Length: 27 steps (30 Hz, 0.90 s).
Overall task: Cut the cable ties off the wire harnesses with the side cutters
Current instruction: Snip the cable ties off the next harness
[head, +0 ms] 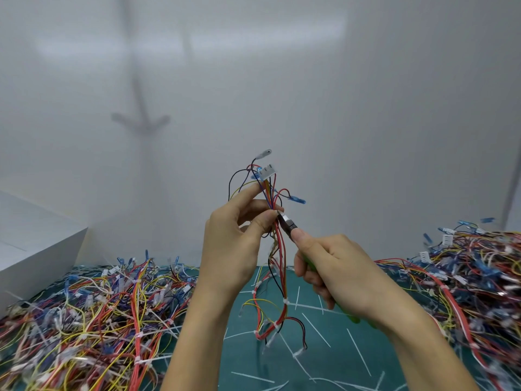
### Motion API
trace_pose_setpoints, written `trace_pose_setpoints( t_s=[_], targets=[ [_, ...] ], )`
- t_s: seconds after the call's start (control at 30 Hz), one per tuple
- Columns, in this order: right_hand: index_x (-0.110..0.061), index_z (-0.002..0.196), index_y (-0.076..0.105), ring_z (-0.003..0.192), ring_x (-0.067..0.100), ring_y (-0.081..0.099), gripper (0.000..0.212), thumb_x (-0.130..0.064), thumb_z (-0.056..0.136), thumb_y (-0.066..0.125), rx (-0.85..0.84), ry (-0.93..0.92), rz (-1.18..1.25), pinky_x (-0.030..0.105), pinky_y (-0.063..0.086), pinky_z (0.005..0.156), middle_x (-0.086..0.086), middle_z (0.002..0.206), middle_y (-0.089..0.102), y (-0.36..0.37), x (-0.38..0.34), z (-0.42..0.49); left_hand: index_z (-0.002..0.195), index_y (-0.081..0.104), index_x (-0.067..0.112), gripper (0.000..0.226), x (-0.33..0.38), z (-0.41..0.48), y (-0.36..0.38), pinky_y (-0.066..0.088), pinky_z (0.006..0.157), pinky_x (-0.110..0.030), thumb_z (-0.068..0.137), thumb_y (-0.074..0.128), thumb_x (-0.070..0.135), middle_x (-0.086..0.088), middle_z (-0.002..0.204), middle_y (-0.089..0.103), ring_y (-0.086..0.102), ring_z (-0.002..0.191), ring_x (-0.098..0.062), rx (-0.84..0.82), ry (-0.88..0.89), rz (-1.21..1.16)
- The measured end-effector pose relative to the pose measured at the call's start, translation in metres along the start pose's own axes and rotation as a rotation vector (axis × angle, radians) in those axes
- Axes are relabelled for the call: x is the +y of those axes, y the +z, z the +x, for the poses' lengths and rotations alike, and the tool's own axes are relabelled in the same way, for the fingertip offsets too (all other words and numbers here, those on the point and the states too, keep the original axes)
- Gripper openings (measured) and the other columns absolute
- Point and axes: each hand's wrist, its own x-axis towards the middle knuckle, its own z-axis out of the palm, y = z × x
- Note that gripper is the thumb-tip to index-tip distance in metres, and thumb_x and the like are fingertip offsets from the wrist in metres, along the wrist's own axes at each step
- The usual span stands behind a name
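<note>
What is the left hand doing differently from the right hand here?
The left hand pinches the wire harness between thumb and fingertips, holding it upright. The right hand wraps round the green handles of the side cutters. The left hand sits slightly higher in the picture than the right hand. Both are raised above the green mat and meet at one spot on the harness.

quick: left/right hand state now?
Left hand: pinching the wire harness.
Right hand: gripping the side cutters, tips at the harness.
</note>
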Motion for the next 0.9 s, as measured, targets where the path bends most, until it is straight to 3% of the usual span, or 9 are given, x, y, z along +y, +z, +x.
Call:
trace_pose_setpoints(
  t_s=[0.27,0.43,0.6,0.7,0.77,0.9],
  targets=[
    [-0.016,0.063,0.064,0.050,0.019,0.044,0.060,-0.061,0.095,0.040,-0.082,0.027,0.188,0.029,0.041,0.047,-0.001,0.054,0.045,-0.003,-0.002,-0.003,0.124,0.063,0.018,0.039,0.001,-0.001,-0.002,0.058,0.084,-0.041,0.091,0.062,-0.004,-0.004,0.094,0.077,0.071,0.091,-0.029,-0.013,-0.048,-0.137],
    [-0.010,0.070,0.065,0.051,0.020,0.046,0.059,-0.061,0.091,0.044,-0.046,0.021,0.364,0.033,0.044,0.050,0.004,0.057,0.048,-0.008,-0.005,-0.003,0.125,0.061,0.012,0.036,0.002,-0.001,-0.007,0.057,0.076,-0.023,0.091,0.060,-0.001,-0.003,0.095,0.077,0.071,0.088,-0.011,0.009,-0.092,-0.288],
    [-0.005,0.079,0.066,0.055,0.016,0.055,0.062,-0.065,0.075,0.054,0.101,-0.037,0.450,0.029,0.051,0.054,0.002,0.062,0.060,-0.009,-0.005,0.000,0.118,0.064,0.007,0.032,0.005,0.000,-0.014,0.055,0.078,-0.021,0.086,0.063,0.003,-0.007,0.095,0.073,0.068,0.090,-0.016,0.002,-0.200,-0.545],
    [-0.010,0.077,0.065,0.057,0.012,0.058,0.035,-0.043,0.080,0.074,0.201,-0.072,0.387,0.024,0.053,0.057,0.001,0.064,0.065,-0.006,-0.002,0.001,0.115,0.067,0.008,0.035,0.009,0.001,-0.017,0.053,0.072,-0.019,0.080,0.063,0.008,-0.005,0.091,0.067,0.063,0.085,-0.015,-0.028,-0.241,-0.711],
    [-0.014,0.075,0.063,0.056,0.011,0.057,0.020,-0.024,0.080,0.080,0.224,-0.071,0.371,0.027,0.053,0.058,0.005,0.068,0.067,-0.004,-0.001,0.002,0.117,0.064,0.008,0.037,0.011,0.002,-0.017,0.051,0.068,-0.018,0.080,0.060,0.012,-0.002,0.087,0.063,0.060,0.081,-0.013,-0.031,-0.259,-0.816],
    [-0.017,0.073,0.063,0.056,0.011,0.057,0.019,-0.016,0.079,0.080,0.238,-0.094,0.359,0.036,0.051,0.064,0.001,0.066,0.069,0.000,-0.001,0.003,0.112,0.059,0.008,0.031,0.012,0.001,-0.016,0.046,0.066,-0.017,0.081,0.059,0.013,0.000,0.085,0.058,0.055,0.077,-0.012,-0.033,-0.291,-0.983]
  ],
)
